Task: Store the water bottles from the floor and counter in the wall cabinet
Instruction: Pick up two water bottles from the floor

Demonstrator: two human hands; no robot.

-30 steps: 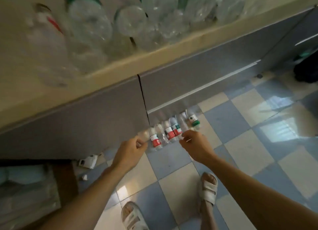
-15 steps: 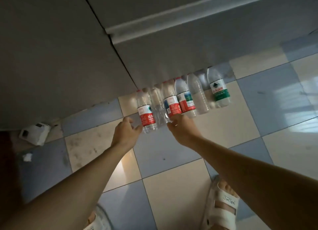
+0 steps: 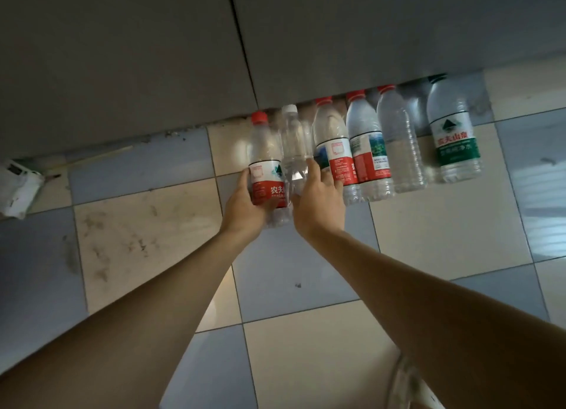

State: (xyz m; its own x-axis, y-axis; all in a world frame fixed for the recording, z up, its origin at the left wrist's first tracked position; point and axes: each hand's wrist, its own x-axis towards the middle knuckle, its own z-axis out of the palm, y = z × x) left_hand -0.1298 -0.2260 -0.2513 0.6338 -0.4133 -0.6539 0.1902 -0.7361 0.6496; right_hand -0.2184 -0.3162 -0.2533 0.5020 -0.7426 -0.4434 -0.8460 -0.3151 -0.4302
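Caps of the floor bottles partly tucked under the lower edge of the grey cabinet fronts (image 3: 153, 56); the far right bottle's dark cap mostly hidden there. Right hand (image 3: 318, 203) seen from the back, fingers out of sight behind the clear unlabelled bottle (image 3: 294, 151); fingertips reach round its lower body and touch the red-labelled bottle (image 3: 335, 151) beside it, so grip looks closed on the clear one, though not fully shown. Left hand (image 3: 245, 206) wrapped round the lower label of the leftmost red-capped bottle (image 3: 266, 163), thumb on its left side, base of the bottle showing below the palm. Hands close together, nearly touching, each on its own bottle.

Row of six bottles standing on the checked tile floor (image 3: 147, 218) against the cabinet base: after the three named, a red-and-green labelled bottle (image 3: 367, 151), a plain ribbed bottle (image 3: 401, 151), then, slightly apart, a larger green-labelled bottle (image 3: 453, 139). Neighbouring bottles touching or just beside one another, crowding the two being held.

At far left, a crumpled white object (image 3: 18, 191) lying by the cabinet base, cut by the frame edge and hard to identify. Dark smudges on the pale tile left of the hands. At bottom right, part of a white sandal (image 3: 407, 387), cut off by the frame and the right forearm.
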